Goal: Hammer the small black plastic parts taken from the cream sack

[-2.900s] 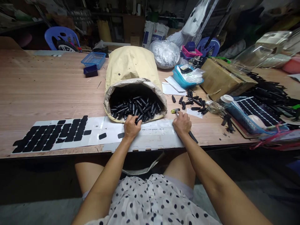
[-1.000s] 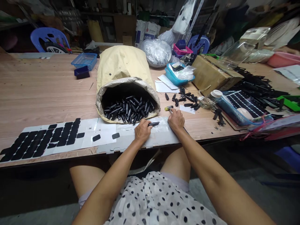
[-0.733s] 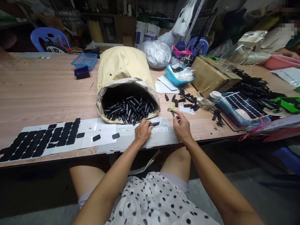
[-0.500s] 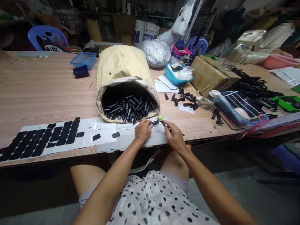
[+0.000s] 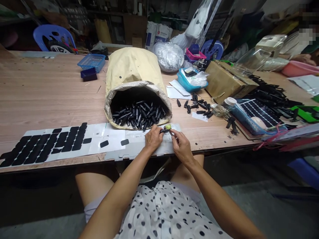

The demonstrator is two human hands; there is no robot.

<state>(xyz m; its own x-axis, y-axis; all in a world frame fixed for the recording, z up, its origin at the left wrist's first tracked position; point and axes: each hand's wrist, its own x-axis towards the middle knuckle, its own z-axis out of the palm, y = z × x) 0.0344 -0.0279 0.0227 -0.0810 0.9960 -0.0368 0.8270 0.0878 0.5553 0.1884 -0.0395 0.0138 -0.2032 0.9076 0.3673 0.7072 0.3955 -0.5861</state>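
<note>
**Hands meet at the sack's mouth**

Our left hand pinches a black part; our right hand grips a yellow-headed tool against its tip, over the white sheet, just before the sack.

Both bare forearms reach forward from the lap and converge toward the middle, wrists close together. The left hand rests knuckles up, fingers curled in a closed grip. The right hand sits just beside it, angled inward, thumb and forefinger pinched together at the tips, the other fingers loosely bent.
</note>
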